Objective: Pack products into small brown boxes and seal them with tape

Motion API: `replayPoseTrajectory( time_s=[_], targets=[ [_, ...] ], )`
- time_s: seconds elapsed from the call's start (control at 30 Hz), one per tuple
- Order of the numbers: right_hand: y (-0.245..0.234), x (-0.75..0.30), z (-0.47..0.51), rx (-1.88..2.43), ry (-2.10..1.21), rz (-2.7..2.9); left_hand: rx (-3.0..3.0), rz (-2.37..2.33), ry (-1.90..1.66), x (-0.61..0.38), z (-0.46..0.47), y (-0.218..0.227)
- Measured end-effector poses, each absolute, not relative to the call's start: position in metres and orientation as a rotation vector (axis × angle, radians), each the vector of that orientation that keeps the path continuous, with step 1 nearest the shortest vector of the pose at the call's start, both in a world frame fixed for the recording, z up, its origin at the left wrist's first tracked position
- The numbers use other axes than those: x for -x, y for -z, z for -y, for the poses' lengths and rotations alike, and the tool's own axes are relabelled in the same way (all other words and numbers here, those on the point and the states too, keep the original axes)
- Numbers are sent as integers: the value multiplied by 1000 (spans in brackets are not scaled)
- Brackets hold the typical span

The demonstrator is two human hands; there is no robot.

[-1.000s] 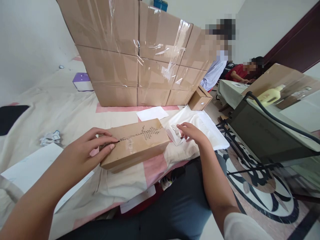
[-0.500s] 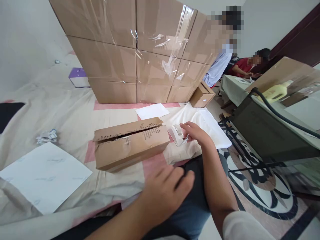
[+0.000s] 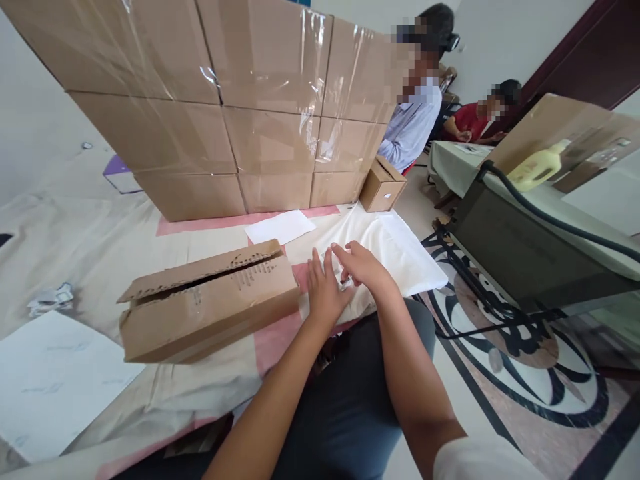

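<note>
Beside the carton's right end, my left hand (image 3: pixel 325 291) lies over a small white object (image 3: pixel 345 285), its fingers stretched forward and slightly apart. My right hand (image 3: pixel 364 267) reaches in from the right, with bent fingers around the same white object. Both hands cover most of that object, and its exact kind does not show. Just left of my hands lies a long brown cardboard carton (image 3: pixel 215 310), its torn, perforated top edge leaving a narrow dark slit.
Taped cardboard boxes (image 3: pixel 270 140) form a wall behind, with a small box (image 3: pixel 383 185) at its right end. White sheets (image 3: pixel 55 380) and crumpled paper (image 3: pixel 50 299) lie on the cloth (image 3: pixel 200 240). Two people sit beyond, near a table with a yellow jug (image 3: pixel 537 167).
My left hand has moved forward from near my lap to the white object beside my right hand. The view has shifted right, so the carton appears further left.
</note>
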State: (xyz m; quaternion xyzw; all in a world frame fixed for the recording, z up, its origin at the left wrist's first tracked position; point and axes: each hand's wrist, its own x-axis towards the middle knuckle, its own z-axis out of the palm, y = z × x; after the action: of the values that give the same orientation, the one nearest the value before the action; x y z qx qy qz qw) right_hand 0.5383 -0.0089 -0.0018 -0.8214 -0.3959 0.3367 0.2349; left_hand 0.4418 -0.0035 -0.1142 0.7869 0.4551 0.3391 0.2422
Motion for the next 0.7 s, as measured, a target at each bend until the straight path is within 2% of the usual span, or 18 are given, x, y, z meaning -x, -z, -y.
replayPoseTrajectory(
  time_s=[0.7],
  targets=[
    [-2, -550, 35, 2333, -917, 1402, -2261, -1357, -1004, -433, -7, 115]
  ],
)
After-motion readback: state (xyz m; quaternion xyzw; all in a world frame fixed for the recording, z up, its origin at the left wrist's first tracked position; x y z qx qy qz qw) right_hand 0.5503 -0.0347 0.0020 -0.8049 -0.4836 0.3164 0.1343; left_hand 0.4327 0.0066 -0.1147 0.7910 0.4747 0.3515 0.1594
